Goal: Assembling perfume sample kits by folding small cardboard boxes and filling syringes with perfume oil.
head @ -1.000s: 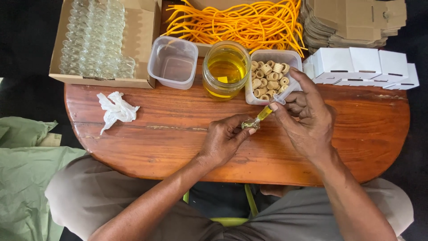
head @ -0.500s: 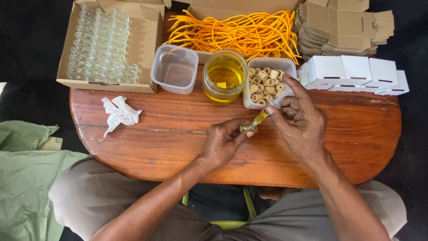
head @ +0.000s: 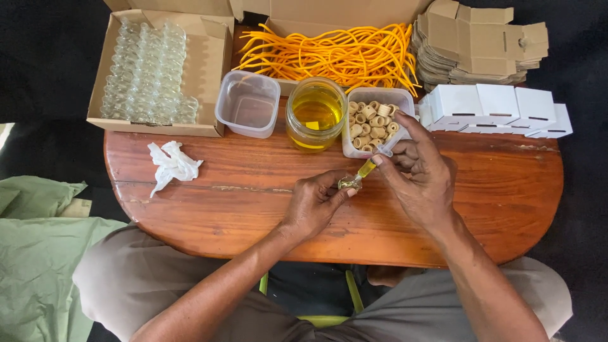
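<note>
Barely shifted: my left hand (head: 315, 204) pinches 1 tiny, fragile glass vial (head: 349, 183) mid-tabletop; my right hand (head: 419, 177) grips a slick syringe (head: 369, 166).

Glossy wooden table (head: 253, 190), clear glass jar (head: 315, 114), matt cardboard box (head: 212, 69)

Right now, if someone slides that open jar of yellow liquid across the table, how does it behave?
The glass jar looks nearly full of yellow liquid, so probably heavy for its size. No lid shows, so a quick shove may slosh it. It is squat and wide, so tipping seems unlikely; it should slide on the smooth wooden table.
</note>
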